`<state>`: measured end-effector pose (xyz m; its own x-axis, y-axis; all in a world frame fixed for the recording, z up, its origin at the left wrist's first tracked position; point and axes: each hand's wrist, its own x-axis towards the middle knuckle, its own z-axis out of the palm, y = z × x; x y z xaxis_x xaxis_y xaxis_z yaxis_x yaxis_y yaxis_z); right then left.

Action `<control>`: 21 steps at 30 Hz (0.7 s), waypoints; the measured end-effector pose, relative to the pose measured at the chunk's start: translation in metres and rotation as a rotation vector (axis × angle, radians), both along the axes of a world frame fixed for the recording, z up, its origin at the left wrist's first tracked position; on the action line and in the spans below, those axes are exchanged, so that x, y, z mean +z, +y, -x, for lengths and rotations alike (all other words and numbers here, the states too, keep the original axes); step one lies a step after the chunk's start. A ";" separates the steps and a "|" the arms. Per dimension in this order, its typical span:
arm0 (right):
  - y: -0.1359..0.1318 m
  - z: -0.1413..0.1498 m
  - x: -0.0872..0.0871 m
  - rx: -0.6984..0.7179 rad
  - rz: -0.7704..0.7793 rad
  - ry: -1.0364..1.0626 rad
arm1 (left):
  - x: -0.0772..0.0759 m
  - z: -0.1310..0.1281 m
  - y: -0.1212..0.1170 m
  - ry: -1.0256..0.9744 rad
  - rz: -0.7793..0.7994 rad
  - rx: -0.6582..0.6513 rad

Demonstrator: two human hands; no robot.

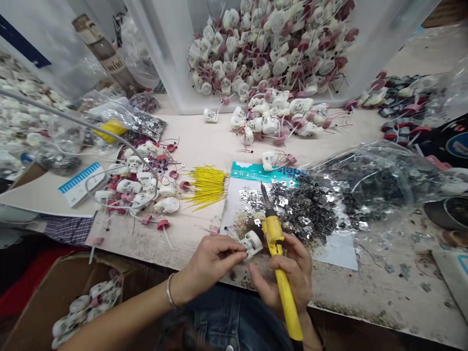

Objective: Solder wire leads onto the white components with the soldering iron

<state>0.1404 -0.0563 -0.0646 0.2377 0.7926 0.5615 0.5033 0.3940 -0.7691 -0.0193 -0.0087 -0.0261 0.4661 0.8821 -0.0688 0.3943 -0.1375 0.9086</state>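
Note:
My left hand (215, 258) pinches a small white plastic housing (252, 243) between thumb and fingertips, just above the table's front edge. In my right hand (294, 273) is a yellow soldering iron (283, 278), its dark metal tip pointing away from me. The fingers curl along the handle while the thumb stays apart on the left side. The tip is over a pile of small metal plates (307, 204) on a white and teal printed sheet (252, 171). The housing sits left of the iron's body. Left of the sheet lies a bundle of yellow wires (209, 186).
A large translucent bin (164, 63) of white and pink parts stands at the back. Loose housings (139, 183) with pink pieces lie at left, below a grey cable (73, 117). At right are a clear plastic bag (395, 180) of metal plates and a metal tin (446, 214).

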 end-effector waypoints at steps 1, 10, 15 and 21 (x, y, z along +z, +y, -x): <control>-0.001 0.002 0.001 0.015 0.018 0.054 | 0.000 0.000 0.000 0.010 -0.016 -0.023; -0.006 0.015 0.009 0.058 -0.004 0.072 | 0.005 0.000 -0.004 0.080 0.017 -0.049; -0.007 0.009 0.008 0.088 0.062 0.163 | 0.008 0.002 -0.005 0.087 0.030 -0.046; 0.004 0.006 0.004 0.032 0.090 0.205 | 0.009 0.004 -0.003 0.063 0.050 -0.125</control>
